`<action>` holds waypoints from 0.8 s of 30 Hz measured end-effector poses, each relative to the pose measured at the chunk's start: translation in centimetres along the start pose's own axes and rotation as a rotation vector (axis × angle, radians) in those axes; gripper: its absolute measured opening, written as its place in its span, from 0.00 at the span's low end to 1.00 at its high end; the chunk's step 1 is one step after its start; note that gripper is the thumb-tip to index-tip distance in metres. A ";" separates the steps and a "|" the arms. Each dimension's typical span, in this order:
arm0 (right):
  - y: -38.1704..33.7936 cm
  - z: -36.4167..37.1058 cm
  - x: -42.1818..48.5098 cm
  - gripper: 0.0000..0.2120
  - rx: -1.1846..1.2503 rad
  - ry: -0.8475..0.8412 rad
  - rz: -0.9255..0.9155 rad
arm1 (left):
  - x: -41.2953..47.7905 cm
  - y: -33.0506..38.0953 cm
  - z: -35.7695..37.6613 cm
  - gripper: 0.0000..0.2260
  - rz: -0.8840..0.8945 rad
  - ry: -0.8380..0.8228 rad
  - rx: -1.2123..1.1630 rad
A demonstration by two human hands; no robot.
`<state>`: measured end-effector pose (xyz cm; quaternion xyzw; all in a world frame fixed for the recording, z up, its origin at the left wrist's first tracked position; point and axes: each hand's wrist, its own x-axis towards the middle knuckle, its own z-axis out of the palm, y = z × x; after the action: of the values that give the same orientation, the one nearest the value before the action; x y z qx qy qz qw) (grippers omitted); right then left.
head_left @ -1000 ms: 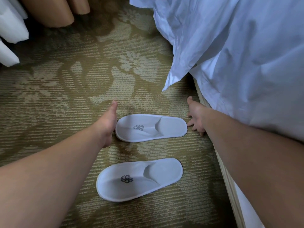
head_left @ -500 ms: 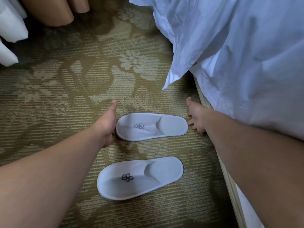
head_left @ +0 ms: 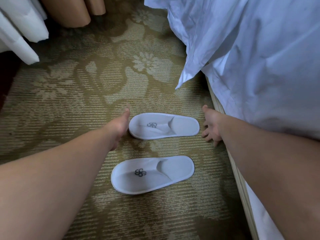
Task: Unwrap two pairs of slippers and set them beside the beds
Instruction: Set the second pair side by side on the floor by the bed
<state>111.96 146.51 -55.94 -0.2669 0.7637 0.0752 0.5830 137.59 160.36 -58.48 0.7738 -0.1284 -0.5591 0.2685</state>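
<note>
- Near slipper (head_left: pixel 152 174): flat on the carpet (head_left: pixel 69 104), unwrapped, toe toward the bed (head_left: pixel 259 66), nothing touching it.
- Far slipper (head_left: pixel 163 125): parallel, just beside the bed edge; looks like it's being squared up as a pair.
- Left hand (head_left: pixel 119 126): grip open, palm edge against the heel end.
- Right hand (head_left: pixel 212 126): grip open, fingers spread, at the toe end by the bed; contact unclear.
- Curtains (head_left: pixel 26 28): well beyond.

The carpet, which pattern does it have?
Olive-gold carpet with pale floral motifs; head view.
</note>
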 end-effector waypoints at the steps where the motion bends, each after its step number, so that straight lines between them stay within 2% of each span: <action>1: 0.4 0.1 -0.3 0.47 -0.017 -0.023 0.002 | -0.5 -0.4 0.0 0.36 -0.010 -0.008 0.026; 5: 3.0 1.2 -1.2 0.46 -0.099 -0.080 -0.003 | -2.6 -2.3 -0.1 0.33 -0.056 -0.016 0.132; 11: 8.3 3.3 -1.0 0.46 -0.140 -0.128 0.035 | -4.0 -5.6 0.3 0.30 -0.230 0.060 0.357; 18: 10.9 3.9 -2.0 0.45 -0.148 -0.110 0.025 | -5.3 -7.0 1.7 0.30 -0.204 0.047 0.203; 24: 10.9 2.6 -2.8 0.48 -0.191 -0.071 0.110 | -5.9 -5.8 1.6 0.35 -0.104 -0.045 0.053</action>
<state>109.24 157.69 -56.29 -0.2760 0.7455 0.1889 0.5765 133.52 167.66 -57.35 0.7735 -0.1091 -0.5859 0.2155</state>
